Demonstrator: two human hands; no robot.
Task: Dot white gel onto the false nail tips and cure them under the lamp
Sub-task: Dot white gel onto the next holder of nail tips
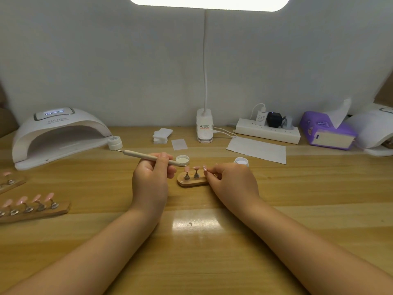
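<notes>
My left hand (152, 174) grips the dotting pen (152, 157), tip by the nail tips (196, 167) on the oval stand (192, 181), tabletop centre. Right hand (230, 180) pinches one tip, steadying it. Open gel jar (241, 161) at two o'clock; curing lamp (57, 135) at ten o'clock.

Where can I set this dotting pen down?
Bare wood lies between the white curing lamp and the left hand, and right of the open white gel jar below the paper sheet. It is crowded around the small oval wooden stand.
</notes>
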